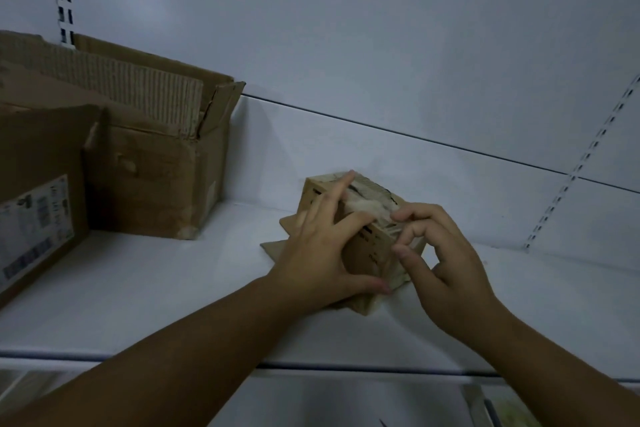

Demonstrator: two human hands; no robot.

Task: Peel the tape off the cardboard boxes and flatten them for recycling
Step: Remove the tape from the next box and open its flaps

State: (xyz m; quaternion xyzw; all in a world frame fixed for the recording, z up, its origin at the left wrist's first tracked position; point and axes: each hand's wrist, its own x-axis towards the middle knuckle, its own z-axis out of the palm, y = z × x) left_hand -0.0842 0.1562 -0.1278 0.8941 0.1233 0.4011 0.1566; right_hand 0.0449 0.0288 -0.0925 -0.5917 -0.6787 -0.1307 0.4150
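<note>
- the small box [372, 250] is sitting about mid-way along the white shelf [173, 288], with its flaps splaying out underneath it.
- the left hand [322, 253] is clamping it, thumb hooking the near bottom edge and fingers spreading over the top, so that grip is grasping the box.
- the right hand [446, 260] is curling its fingertips at the loose end of the crumpled tape [363, 207] on top. can't tell if that grip is actually pinching it.
- a big open box [156, 177] and a labelled box [41, 156] are standing well off to the left.
</note>
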